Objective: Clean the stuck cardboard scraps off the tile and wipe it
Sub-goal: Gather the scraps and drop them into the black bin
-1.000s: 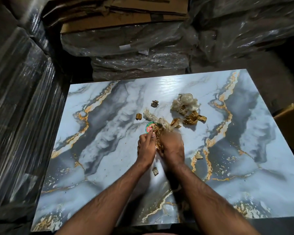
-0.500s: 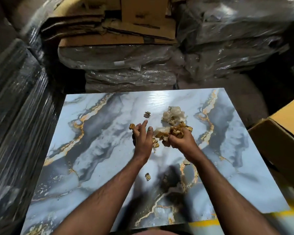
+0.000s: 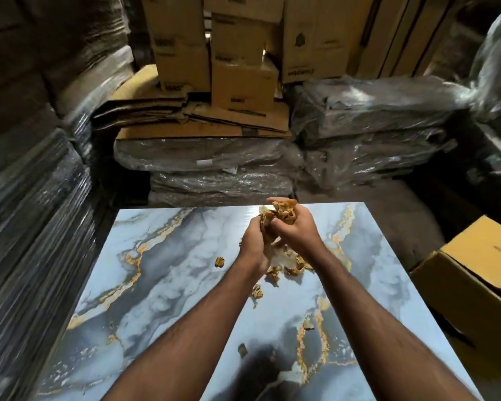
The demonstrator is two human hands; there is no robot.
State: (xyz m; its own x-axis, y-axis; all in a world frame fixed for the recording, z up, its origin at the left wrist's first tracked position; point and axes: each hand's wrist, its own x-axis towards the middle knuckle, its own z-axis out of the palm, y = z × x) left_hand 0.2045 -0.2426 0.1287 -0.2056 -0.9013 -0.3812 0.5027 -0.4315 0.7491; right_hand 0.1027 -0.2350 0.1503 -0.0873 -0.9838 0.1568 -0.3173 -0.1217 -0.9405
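While above the tile [image 3: 168, 287], right hand [image 3: 294, 230] and left hand [image 3: 253, 247] both clutching cardboard scraps [image 3: 281, 212].

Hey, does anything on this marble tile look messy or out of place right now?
Yes. Loose cardboard scraps lie strewn on the tile below the hands, with stray bits at its left and near edge. The right hand grips a crumpled wad of scraps; the left hand is curled at its underside.
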